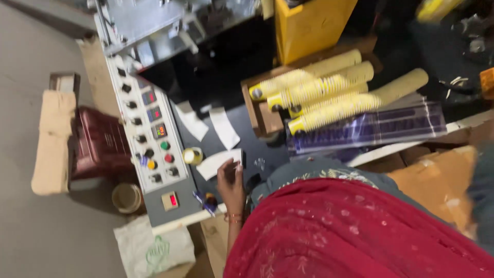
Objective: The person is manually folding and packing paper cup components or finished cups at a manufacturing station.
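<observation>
One hand (231, 181) shows, bangle at the wrist, reaching from below the red embroidered cloth (355, 231) onto the dark machine table (247, 134); which hand it is cannot be told. Its fingers are curled together, tips touching the near edge of a white paper blank (216, 163) lying flat. Two further white paper blanks (225, 127) lie just beyond, farther from the viewer. A small yellow tape roll (192, 155) sits just left of the touched blank. Left again stands the grey control panel with switches, coloured buttons and red digit displays (149, 139). To the far right, long stacks of yellow-rimmed paper cups (329, 92) rest across a cardboard box (260, 116).
</observation>
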